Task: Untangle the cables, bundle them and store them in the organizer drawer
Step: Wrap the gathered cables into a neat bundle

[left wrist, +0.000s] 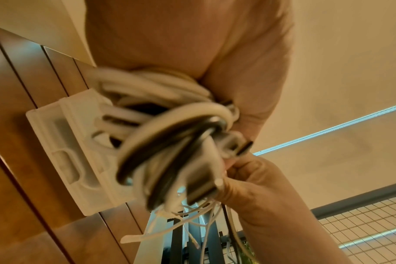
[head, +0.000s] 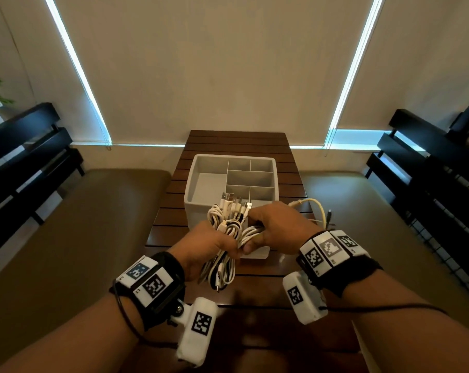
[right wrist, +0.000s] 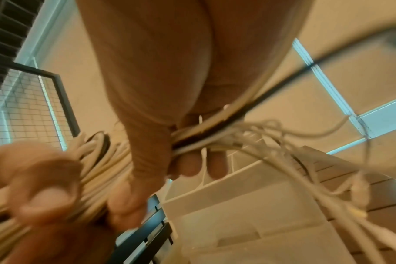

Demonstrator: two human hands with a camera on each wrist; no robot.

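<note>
A bundle of white and black cables (head: 229,230) is held over the near edge of the white organizer (head: 193,181), which has several divided compartments. My left hand (head: 222,247) grips the lower part of the bundle, whose looped ends hang below it. My right hand (head: 257,228) grips the upper part just under the USB plugs. A cream cable (head: 318,208) trails out to the right from under that hand. The left wrist view shows the coiled cables (left wrist: 167,117) against my left palm (left wrist: 181,39). In the right wrist view, strands (right wrist: 206,137) pass through my right hand (right wrist: 161,80).
The organizer stands on a narrow dark slatted wooden table (head: 236,142). A brown cushioned seat (head: 80,224) lies to the left. Black slatted racks (head: 26,146) flank both sides, with a wire grid (head: 443,224) at the right. Loose thin cable ends lie on the table right of the organizer.
</note>
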